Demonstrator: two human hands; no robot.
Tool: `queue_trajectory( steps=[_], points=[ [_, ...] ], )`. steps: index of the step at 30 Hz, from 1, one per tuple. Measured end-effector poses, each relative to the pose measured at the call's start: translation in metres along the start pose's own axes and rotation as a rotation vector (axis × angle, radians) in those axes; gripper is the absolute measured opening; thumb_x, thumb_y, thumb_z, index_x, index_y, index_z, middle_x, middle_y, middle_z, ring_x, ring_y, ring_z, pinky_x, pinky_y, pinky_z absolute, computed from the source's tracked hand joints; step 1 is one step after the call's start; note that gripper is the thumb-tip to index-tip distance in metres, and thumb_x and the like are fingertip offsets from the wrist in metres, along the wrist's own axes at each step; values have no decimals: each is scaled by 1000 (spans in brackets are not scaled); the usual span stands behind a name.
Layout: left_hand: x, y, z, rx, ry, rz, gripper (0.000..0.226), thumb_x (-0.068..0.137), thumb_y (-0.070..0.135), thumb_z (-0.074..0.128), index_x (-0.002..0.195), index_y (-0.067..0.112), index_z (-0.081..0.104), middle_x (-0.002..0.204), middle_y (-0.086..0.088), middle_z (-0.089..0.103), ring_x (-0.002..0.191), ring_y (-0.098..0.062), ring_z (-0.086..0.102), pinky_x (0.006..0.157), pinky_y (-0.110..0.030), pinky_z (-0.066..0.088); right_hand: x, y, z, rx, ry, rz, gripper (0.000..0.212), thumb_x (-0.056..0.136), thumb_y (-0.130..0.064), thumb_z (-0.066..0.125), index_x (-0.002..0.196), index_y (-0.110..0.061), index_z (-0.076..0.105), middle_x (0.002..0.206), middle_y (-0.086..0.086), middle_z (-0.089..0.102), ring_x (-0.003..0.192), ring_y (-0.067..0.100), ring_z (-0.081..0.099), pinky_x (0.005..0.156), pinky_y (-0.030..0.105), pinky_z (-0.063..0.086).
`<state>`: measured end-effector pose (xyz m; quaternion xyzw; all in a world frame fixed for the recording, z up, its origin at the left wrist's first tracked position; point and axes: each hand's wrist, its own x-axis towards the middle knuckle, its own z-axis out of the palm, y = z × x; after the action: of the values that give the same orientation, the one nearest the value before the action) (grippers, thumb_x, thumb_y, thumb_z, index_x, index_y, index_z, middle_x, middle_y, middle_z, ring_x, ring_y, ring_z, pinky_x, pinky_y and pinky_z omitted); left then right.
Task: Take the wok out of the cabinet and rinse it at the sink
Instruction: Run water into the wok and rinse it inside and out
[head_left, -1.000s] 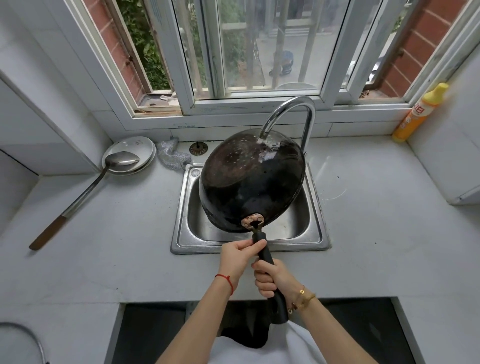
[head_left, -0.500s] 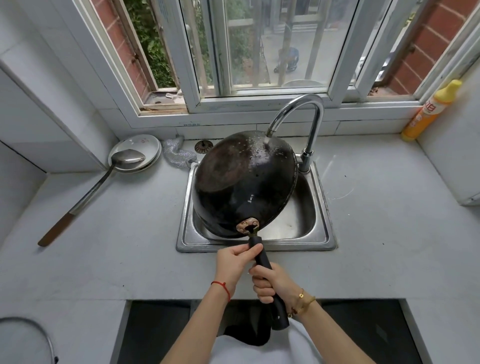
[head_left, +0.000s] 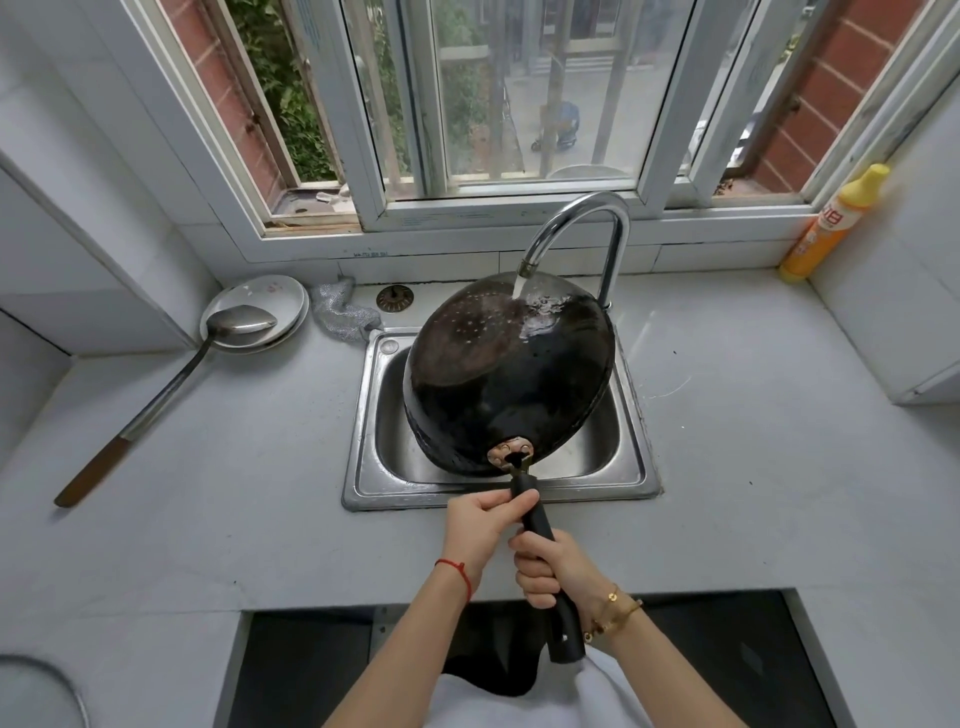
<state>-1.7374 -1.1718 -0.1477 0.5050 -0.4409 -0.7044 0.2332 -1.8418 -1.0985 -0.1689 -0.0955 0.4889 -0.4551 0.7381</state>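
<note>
rinsing the wok's underside over the sink
we clamp its handle with left hand and right hand; next, turn it.

White-framed window spans back wall, daylight coming through panes. Red brick reveals at both sides; green foliage outside at left, paved yard beyond bars at centre. White tiled wall below sill. Pale grey countertop runs full width, wrapping into both corners. White wall panels at left, white panel at right. Dark opening below counter's front edge.
</note>
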Motion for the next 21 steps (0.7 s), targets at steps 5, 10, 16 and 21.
queue_trajectory(
  steps=[5,10,16,21],
  points=[
    [11,11,-3,12,17,5,8,78,23,79,86,19,78,84,1,78,83,-5,70,70,-11,48,12,-11,4,-7,-12,-5,39,94,-8,50,58,-16,40,41,-4,32,29,7,31,31,16,28],
    [13,13,-11,-3,43,21,11,79,23,79,87,17,78,82,2,78,82,-5,70,69,-12,49,18,-14,12,-3,-29,0,35,94,-7,50,61,-15,40,42,-4,30,29,7,30,31,16,27],
    [7,3,-20,-24,76,15,20,79,22,79,95,9,78,85,-1,78,84,-7,71,76,-19,51,19,-5,16,-52,-55,22,37,93,-9,51,60,-17,39,43,-4,29,30,7,30,32,16,26],
    [-2,-7,-18,-41,96,-4,22,77,20,80,96,8,78,85,0,79,83,-5,72,70,-14,51,9,2,13,-41,-91,43,38,95,-8,50,58,-16,43,42,-4,33,30,8,34,32,17,31]
  ],
)
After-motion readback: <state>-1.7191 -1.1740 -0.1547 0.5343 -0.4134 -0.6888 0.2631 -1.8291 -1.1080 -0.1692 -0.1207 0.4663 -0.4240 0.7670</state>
